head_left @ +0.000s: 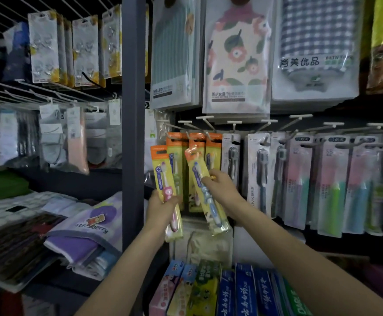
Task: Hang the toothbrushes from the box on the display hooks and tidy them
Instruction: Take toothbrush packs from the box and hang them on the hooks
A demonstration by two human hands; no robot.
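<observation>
Gripping a pink toothbrush pack [166, 192] round its lower half, the left hand [162, 207] has its fingers curled across the front of the card and holds it nearly upright, its orange top well above the knuckles. Beside it, the right hand [220, 187] pinches a blue toothbrush pack [205, 190] near its middle, fingers bent round the right edge of the card; this pack tilts, its orange header up and to the left of the fingertips, its clear bottom end hanging down below the wrist. Just beyond both sets of fingers, a few matching orange-topped packs [213, 153] hang on the display hooks [187, 135], and the tilted pack's header overlaps them. Whether its hole sits on a hook cannot be told. Farther right of the right hand's fingers hang grey toothbrush packs [258, 169] and then pastel packs [329, 185]. Above the hands hang packed towels [236, 62]. Below the forearms stand toothpaste boxes [229, 293], and left of the left hand, past a dark shelf post [133, 110], lies a purple strawberry pouch [90, 231]
</observation>
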